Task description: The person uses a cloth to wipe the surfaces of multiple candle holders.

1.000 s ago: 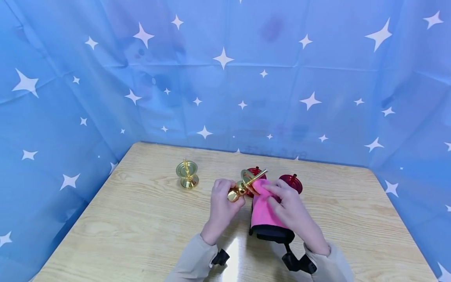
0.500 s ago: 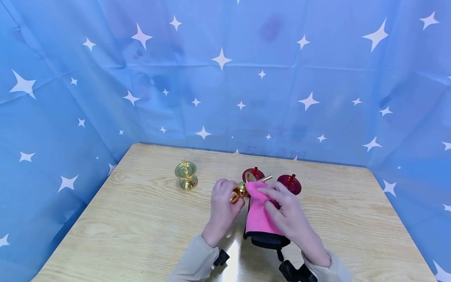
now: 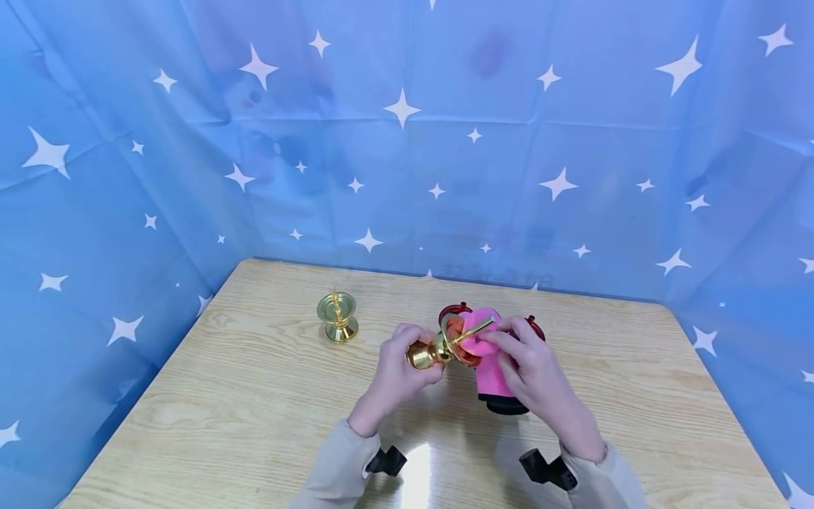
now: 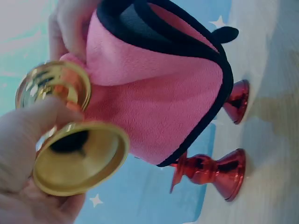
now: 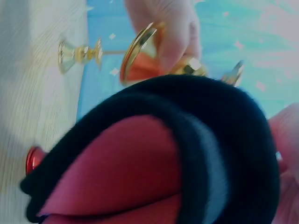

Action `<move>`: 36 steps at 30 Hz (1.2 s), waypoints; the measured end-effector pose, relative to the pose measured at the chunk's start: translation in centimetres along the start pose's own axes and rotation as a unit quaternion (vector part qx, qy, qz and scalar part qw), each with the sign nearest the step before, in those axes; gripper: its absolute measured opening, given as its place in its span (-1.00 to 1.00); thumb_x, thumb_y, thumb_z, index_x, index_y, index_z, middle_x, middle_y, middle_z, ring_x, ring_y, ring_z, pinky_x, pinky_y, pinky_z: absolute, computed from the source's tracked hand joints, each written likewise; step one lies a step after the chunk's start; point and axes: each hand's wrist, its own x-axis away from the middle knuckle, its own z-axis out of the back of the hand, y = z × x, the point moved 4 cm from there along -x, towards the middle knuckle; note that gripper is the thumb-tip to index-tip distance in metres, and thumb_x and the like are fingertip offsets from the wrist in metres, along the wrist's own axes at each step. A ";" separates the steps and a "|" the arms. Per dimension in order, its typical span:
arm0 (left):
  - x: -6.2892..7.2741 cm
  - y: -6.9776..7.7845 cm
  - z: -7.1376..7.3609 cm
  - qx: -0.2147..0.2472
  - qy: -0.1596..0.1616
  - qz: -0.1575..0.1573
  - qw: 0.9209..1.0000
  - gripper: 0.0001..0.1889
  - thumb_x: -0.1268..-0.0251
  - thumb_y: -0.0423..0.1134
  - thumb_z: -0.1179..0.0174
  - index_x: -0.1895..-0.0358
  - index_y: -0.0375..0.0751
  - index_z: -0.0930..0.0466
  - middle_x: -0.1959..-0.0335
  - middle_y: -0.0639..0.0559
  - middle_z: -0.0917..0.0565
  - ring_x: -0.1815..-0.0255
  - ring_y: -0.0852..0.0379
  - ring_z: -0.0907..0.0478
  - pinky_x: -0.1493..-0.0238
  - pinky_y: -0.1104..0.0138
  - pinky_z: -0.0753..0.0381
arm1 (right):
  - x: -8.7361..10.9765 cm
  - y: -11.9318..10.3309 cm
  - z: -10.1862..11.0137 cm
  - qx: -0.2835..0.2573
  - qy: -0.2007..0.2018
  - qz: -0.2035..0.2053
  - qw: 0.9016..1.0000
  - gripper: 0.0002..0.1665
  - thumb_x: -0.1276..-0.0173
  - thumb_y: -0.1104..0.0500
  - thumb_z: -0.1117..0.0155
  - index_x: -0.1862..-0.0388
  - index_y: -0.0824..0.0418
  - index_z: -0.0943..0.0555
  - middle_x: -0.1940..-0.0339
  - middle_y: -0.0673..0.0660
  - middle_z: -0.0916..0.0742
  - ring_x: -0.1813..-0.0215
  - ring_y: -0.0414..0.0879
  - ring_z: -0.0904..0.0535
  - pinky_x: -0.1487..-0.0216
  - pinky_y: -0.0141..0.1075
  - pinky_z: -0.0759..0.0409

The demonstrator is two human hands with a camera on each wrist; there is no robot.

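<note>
In the head view my left hand (image 3: 402,364) grips a shiny gold candle holder (image 3: 421,355) by its base and stem. The holder is tilted, its dish and thin rod pointing up to the right. Pink cloth with black edging (image 3: 491,375) is pinched in my right hand (image 3: 534,367), bunched against the dish beside the rod. From the left wrist view, the hollow underside of the gold base (image 4: 100,156) faces the camera, and the cloth (image 4: 154,102) hangs beyond it. Folded cloth (image 5: 121,163) fills much of the right wrist view and hides most of the right hand.
A second gold candle holder (image 3: 342,331) stands upright at the back left of the wooden table (image 3: 222,396). Two red candle holders (image 4: 201,170) (image 4: 238,101) stand behind the hands, partly covered by the cloth and right hand in the head view. A starred blue curtain (image 3: 407,177) surrounds the table.
The left hand has turned the candle holder so its dish and rod show more. The right hand has shifted slightly right, and the cloth is bunched higher, its lower edge hanging less far down.
</note>
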 end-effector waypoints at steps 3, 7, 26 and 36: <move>-0.1 0.2 0.1 0.046 -0.050 0.035 0.997 -0.68 0.30 -0.63 -0.33 0.36 -0.37 -0.52 0.28 -0.21 -0.60 0.24 0.03 -0.46 0.29 0.30 -0.58 | 0.0 0.0 0.1 0.017 0.013 0.026 0.999 -0.65 -0.38 0.28 0.14 0.28 0.25 -0.65 0.24 0.19 -0.58 0.33 -0.09 -0.47 0.43 -0.41 -0.40; -0.3 0.3 0.2 0.060 -0.057 0.036 0.996 -0.69 0.27 -0.62 -0.33 0.34 -0.35 -0.54 0.25 -0.20 -0.60 0.22 0.06 -0.47 0.28 0.33 -0.58 | -0.1 -0.4 0.4 0.033 0.022 0.042 0.998 -0.58 -0.46 0.21 0.21 0.28 0.26 -0.65 0.25 0.19 -0.59 0.34 -0.08 -0.47 0.43 -0.38 -0.42; -0.4 0.7 -0.2 -0.089 0.079 -0.060 0.991 -0.68 0.41 -0.51 -0.33 0.41 -0.27 -0.50 0.39 -0.04 -0.62 0.23 0.04 -0.46 0.21 0.28 -0.53 | 1.1 -1.3 0.1 -0.107 0.023 -0.101 0.989 -0.45 0.20 0.72 -0.04 0.23 0.36 -0.67 0.28 0.14 -0.60 0.36 -0.19 -0.40 0.49 -0.55 -0.29; 0.0 0.6 -0.4 0.029 0.042 0.068 0.996 -0.71 0.28 -0.49 -0.37 0.35 -0.27 -0.56 0.33 -0.05 -0.64 0.26 0.15 -0.49 0.23 0.35 -0.54 | 2.2 1.5 0.2 -0.182 0.031 -0.363 0.913 -0.64 -0.14 0.56 -0.10 0.13 0.34 -0.66 0.25 0.00 -0.63 0.35 -0.26 -0.40 0.43 -0.45 -0.39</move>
